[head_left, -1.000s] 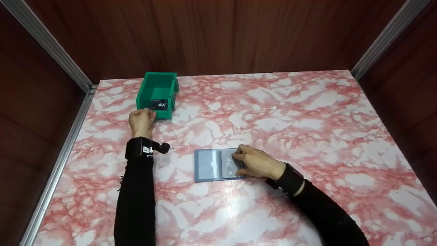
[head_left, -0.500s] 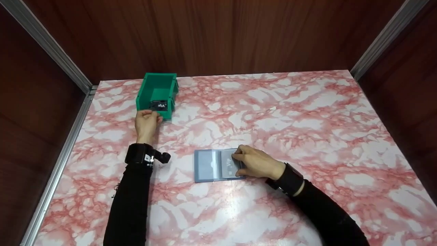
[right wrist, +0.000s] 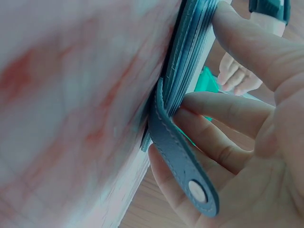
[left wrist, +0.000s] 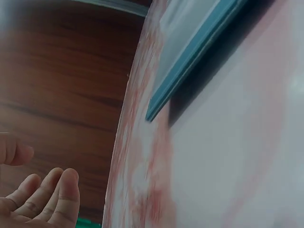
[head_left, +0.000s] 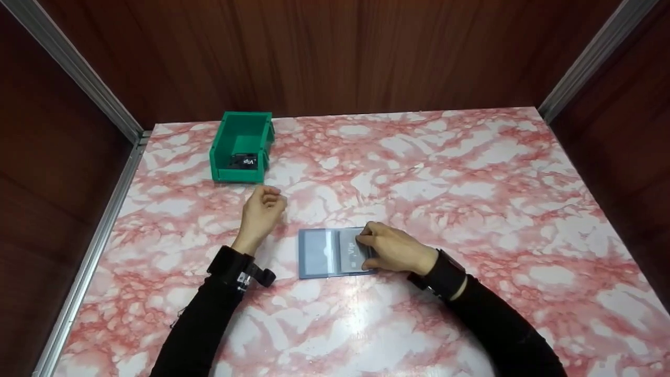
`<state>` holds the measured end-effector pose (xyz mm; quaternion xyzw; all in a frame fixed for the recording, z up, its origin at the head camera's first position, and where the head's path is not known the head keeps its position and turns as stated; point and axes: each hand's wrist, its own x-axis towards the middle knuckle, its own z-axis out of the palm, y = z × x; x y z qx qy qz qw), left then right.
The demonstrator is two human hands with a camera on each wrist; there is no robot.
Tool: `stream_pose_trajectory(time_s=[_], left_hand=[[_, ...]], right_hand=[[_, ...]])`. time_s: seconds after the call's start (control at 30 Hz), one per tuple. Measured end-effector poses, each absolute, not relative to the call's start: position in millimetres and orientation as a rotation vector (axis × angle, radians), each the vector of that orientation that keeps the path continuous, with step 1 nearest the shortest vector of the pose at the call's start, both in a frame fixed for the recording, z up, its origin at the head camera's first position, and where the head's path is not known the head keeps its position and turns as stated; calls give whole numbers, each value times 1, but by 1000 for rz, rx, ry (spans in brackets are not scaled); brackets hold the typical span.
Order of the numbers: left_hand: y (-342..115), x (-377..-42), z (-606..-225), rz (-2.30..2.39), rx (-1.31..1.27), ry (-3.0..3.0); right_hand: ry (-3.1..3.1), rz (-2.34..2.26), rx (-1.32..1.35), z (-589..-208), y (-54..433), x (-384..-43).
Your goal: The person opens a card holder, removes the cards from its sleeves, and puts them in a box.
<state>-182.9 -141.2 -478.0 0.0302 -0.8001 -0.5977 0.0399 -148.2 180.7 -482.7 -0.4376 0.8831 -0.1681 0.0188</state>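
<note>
An open blue card holder [head_left: 315,256] with clear sleeves lies on the table. A card marked "Vip" [head_left: 349,256] shows through its right-hand sleeve. My right hand [head_left: 399,248] grips the holder's right edge, thumb and fingers set apart along the stacked sleeves. In the right wrist view a strap [right wrist: 178,154] with a round metal snap sticks out between the fingers. My left hand [head_left: 263,212] is in the air up and left of the holder, fingers loosely bent with nothing in them. The left wrist view shows the holder's corner [left wrist: 166,95] beyond that hand.
A green bin [head_left: 238,175] stands at the back left of the table, with black "Vip" cards [head_left: 245,161] in its front end. The red-and-white marbled tabletop [head_left: 460,173] is enclosed by dark wood panels [head_left: 335,57] at the back and sides.
My left hand has left the front edge of the green bin and moved right and toward me, nearer the card holder. The right hand and the holder have stayed in place.
</note>
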Motion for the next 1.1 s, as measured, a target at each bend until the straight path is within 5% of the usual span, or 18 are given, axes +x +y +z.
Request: stream_pose_trajectory(time_s=[0.57,1.1], left_hand=[[-101,-122,-487,-1160,-886,-2814],[-92,-100,-499,-518,-1070,-2650]], right_hand=[[2727,-508,-1326,-481,180,-148],[2726,-492,-1333,-482,180,-148]])
